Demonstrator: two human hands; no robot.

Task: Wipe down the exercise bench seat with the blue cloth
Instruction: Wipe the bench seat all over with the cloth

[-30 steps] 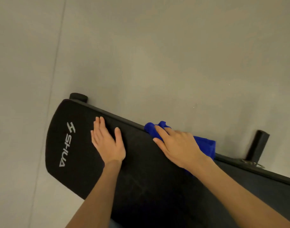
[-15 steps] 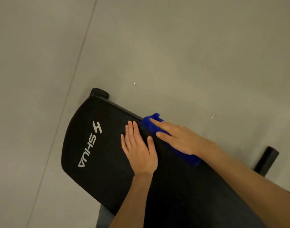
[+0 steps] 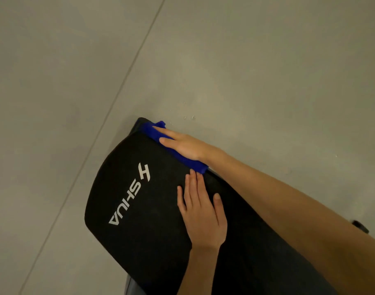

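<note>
One blue cloth (image 3: 193,164) under right hand (image 3: 185,144); left hand (image 3: 203,218) flat on one seat (image 3: 139,235).

The left grip (image 3: 201,216) lies palm-down, fingers straight and close together, thumb set apart, its forearm running up from the lower edge. The right grip (image 3: 182,145) presses flat beyond it, fingers extended, its bare forearm reaching in from the right.

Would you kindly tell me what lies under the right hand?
The blue cloth lies under the right hand, along the far edge of the bench seat. The cloth's middle and the edge beneath are covered.
</note>
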